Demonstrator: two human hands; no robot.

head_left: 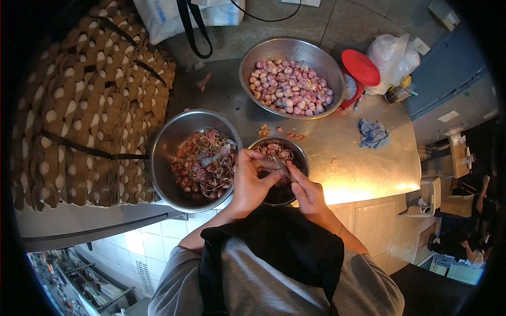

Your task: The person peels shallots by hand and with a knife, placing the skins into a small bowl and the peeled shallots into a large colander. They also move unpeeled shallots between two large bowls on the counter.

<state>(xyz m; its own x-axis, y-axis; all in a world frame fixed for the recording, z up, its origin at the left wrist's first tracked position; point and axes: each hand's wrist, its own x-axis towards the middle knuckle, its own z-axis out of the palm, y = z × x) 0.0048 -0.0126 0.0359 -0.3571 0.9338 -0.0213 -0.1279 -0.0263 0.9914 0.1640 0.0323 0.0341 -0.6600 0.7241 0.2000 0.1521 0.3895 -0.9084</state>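
Observation:
Over a small metal bowl [302,158] of shallot skins, my two hands meet. A small knife [281,166] is in my right hand [310,196], its blade pointing up toward my left fingers. My left hand [254,178] is closed in a pinch by the blade; whatever it grips is hidden by the fingers. Left of it stands a large metal bowl [158,174] of unpeeled reddish shallots [203,168] with dry roots. Farther back, a metal colander [247,87] holds many peeled pinkish shallots [290,87].
Stacked egg trays [89,116] tied with black straps fill the left side. On the metal table [363,168] lie a blue cloth [373,134] and scraps of skin [263,130]. A red kitchen scale [361,68] and a white plastic bag [392,60] stand behind right. People are at far right.

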